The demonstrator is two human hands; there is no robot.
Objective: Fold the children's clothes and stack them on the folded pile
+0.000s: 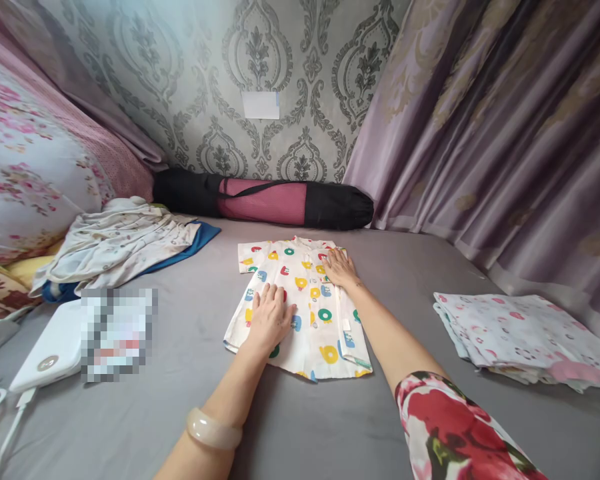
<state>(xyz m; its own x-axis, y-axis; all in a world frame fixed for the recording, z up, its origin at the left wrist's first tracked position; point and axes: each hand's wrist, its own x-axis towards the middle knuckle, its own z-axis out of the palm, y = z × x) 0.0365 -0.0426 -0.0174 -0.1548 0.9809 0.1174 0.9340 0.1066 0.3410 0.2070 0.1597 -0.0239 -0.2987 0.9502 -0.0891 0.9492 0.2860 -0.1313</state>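
A small white shirt (313,320) printed with coloured rings and shapes lies spread on the grey bed sheet (190,373). My left hand (269,317) rests flat on its left half, fingers stretched out, a pale bangle on that wrist. My right hand (338,267) lies flat near the shirt's collar on the right side, fingers extended. Neither hand holds anything.
A folded pink-patterned cloth (520,337) lies at the right. A heap of pale clothes on blue fabric (120,243) sits at the left, beside floral pillows (25,167). A black-and-pink rolled bag (265,199) lies along the wall. A white device with cables (50,350) sits at the near left.
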